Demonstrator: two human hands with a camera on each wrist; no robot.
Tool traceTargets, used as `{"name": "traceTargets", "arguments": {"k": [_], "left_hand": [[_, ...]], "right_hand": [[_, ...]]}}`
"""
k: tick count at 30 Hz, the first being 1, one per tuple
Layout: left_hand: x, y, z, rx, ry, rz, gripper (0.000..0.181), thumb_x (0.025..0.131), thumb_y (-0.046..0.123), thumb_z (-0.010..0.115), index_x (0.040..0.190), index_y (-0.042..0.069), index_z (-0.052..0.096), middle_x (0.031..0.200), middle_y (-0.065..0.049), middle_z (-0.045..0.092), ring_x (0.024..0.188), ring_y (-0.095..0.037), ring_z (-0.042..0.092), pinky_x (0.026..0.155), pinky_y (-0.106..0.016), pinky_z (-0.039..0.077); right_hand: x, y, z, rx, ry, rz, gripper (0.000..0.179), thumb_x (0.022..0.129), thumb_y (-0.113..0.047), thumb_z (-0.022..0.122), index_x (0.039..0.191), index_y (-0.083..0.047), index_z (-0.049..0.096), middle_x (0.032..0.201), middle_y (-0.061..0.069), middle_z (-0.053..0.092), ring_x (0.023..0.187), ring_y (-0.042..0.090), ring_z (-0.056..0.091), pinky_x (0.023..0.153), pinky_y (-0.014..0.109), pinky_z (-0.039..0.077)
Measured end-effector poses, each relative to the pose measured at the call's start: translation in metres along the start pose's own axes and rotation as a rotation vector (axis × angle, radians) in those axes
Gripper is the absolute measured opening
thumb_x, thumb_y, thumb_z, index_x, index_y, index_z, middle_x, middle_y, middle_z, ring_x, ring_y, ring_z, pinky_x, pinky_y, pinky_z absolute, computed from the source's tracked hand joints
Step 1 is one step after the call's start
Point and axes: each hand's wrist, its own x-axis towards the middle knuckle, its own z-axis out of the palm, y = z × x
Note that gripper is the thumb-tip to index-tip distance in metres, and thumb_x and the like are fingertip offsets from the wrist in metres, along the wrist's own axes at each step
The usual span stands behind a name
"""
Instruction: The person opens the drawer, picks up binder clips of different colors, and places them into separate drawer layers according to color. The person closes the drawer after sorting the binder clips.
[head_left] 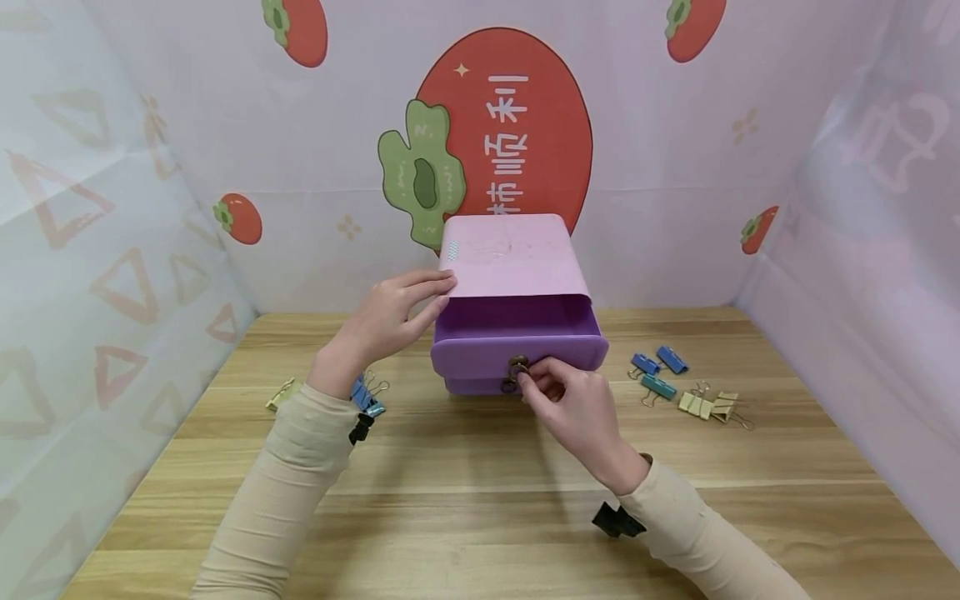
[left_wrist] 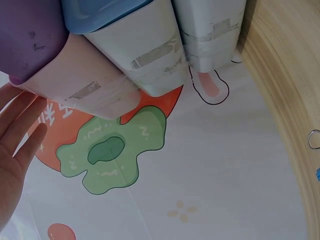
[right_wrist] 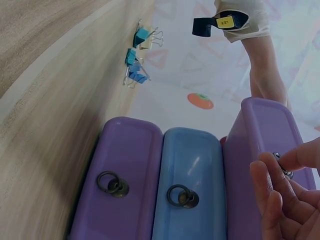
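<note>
A small stacked drawer unit with a pink top casing [head_left: 517, 250] stands at the back of the table. Its purple top drawer [head_left: 480, 357] is pulled partway out, and the inside that shows holds nothing. The right hand [head_left: 576, 404] pinches the dark metal ring pull [head_left: 517, 367] on that drawer's front between thumb and index finger. Extended fingers of the left hand [head_left: 382, 317] rest on the casing's left front edge. Below, in the right wrist view, the blue middle drawer [right_wrist: 192, 160] and the purple bottom drawer [right_wrist: 127, 150] are in, each with its own ring pull.
Several binder clips lie right of the unit, among them a blue clip [head_left: 672, 360], a teal clip [head_left: 658, 386] and a yellow clip [head_left: 696, 406]. More blue clips [head_left: 363, 393] and a yellow clip [head_left: 282, 394] lie left, partly behind the left arm. A printed cloth [head_left: 637, 167] walls the table.
</note>
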Motion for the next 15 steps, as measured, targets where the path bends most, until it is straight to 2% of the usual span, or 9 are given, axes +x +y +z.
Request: {"name": "traceTargets", "arguments": {"k": [15], "left_hand": [[-0.0001,0.0005,-0.0007,-0.009,0.007,0.003,0.032,0.096,0.022,0.054,0.124,0.010,0.064,0.129,-0.006,0.061,0.119,-0.023,0.058,0.101,-0.041,0.045]], "right_hand": [[-0.0011,0.0039,-0.0065,-0.011,-0.009,0.008,0.013,0.085,-0.026,0.071,0.074,-0.019,0.069,0.062,-0.014,0.062,0.054,-0.002,0.054,0.051,0.018,0.047]]}}
